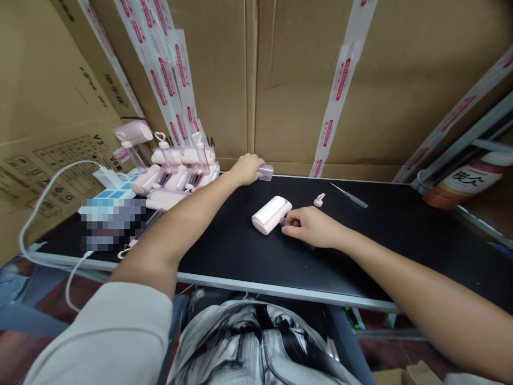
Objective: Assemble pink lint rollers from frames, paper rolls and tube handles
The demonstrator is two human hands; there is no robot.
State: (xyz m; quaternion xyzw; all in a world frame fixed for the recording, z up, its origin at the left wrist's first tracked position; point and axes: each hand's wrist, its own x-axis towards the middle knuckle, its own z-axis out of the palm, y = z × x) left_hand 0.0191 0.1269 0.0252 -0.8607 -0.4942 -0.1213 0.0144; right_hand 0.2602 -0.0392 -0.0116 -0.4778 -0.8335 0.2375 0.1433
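My left hand [247, 169] reaches to the back edge of the black tabletop, its fingers closed on a clear pinkish plastic piece [265, 172]. In front of me lies a rounded pink-and-white device [270, 214], tilted on the table. Close against its right side, my right hand [306, 226] pinches a small translucent purplish part [284, 222]; most of that part is hidden by the fingers. Just beyond the right hand is a small pale pink cap with a loop [319, 200]. A screwdriver [349, 195] with a clear handle rests farther right.
Several similar pink devices [166, 197] with clear tubes and heart-shaped loops are piled on the left. Beside them sit a white-and-blue power strip [110, 195] and a white cable [30, 208]. Tall cardboard [292, 80] backs the table. A bottle [467, 179] stands at right.
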